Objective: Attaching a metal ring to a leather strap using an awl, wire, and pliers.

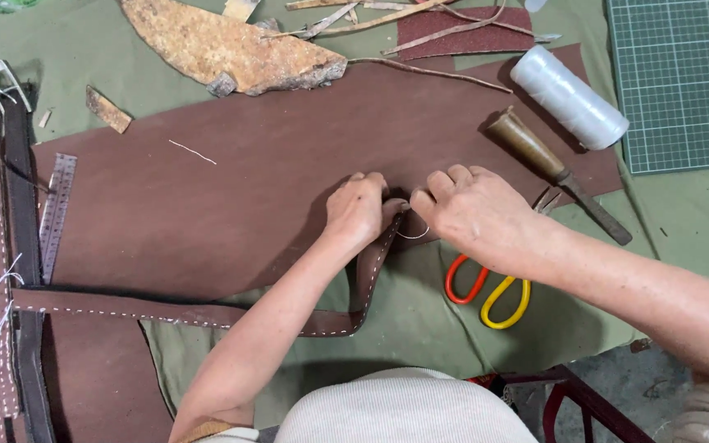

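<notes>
Pinching the end of a stitched brown leather strap [375, 262], the left hand [356, 209] is closing tight on it over a large brown leather sheet [231, 180]. Right hand [469, 209] is curling shut beside it, fingertips gripping the strap end and a white thread [414, 235]. Lying near on the green-covered desk [420, 328]: orange-and-yellow scissors [490, 291], awl [551, 168], thread spool [568, 97], steel ruler [57, 209].

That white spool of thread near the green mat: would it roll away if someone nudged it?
Probably. The spool lies on its side and looks round and smooth, so a sideways push should roll it. The awl close beside it might stop it.
</notes>
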